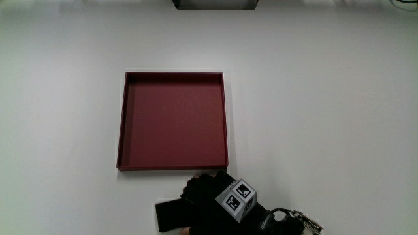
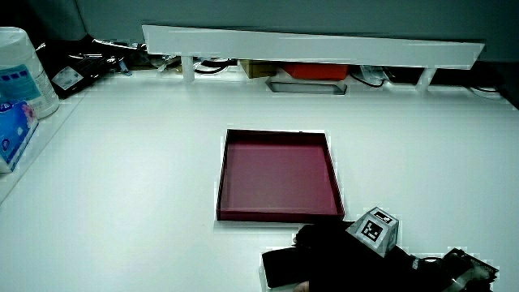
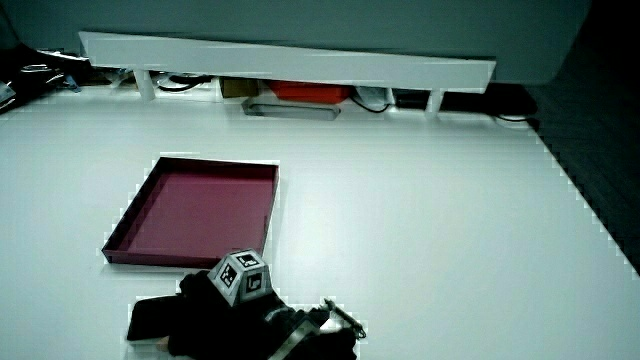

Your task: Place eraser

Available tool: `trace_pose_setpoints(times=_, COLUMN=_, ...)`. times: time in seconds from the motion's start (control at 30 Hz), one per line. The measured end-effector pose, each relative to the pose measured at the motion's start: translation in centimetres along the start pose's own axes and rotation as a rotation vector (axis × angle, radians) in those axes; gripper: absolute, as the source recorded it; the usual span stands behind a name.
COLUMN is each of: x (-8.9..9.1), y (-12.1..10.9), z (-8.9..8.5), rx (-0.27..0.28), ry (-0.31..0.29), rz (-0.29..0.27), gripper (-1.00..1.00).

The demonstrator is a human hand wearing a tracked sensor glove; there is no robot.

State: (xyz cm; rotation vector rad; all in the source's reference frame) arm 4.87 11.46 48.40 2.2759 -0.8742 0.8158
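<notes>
A shallow dark red tray (image 1: 175, 121) lies flat on the white table with nothing in it, and both side views show it (image 2: 280, 174) (image 3: 200, 210). The gloved hand (image 1: 208, 196) sits at the table's edge, nearer to the person than the tray, just off the tray's near rim. Its fingers close on a flat black eraser (image 1: 168, 215), which sticks out beside the hand, low over the table. Both side views show the eraser (image 2: 280, 266) (image 3: 150, 318) and the hand (image 2: 324, 243) (image 3: 200, 300). The patterned cube (image 1: 236, 198) rides on the hand's back.
A low white partition (image 2: 308, 45) runs along the table's farthest edge, with an orange item (image 2: 316, 71) and cables under it. A white canister (image 2: 20, 73) and a blue packet (image 2: 12, 134) stand at the table's side edge. A dark block (image 1: 214, 4) sits by the partition.
</notes>
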Motion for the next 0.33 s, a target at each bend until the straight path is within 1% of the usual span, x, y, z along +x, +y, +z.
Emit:
trace_pose_setpoints(times=0.13, x=0.2, y=0.0, z=0.0, rx=-0.015, ry=0.004, rz=-0.006, gripper=-0.46)
trace_pose_setpoints(times=0.17, x=0.1, y=-0.1, z=0.2, rx=-0.014, ry=0.019, rz=0.0, gripper=-0.5)
trace_pose_setpoints(times=0.2, x=0.3, y=-0.1, z=0.1, rx=-0.018, ry=0.02, rz=0.0, gripper=-0.54)
trace_pose_setpoints(times=0.33, x=0.0, y=-0.5, z=1.3, rx=-0.024, ry=0.08, rz=0.009, gripper=-0.71)
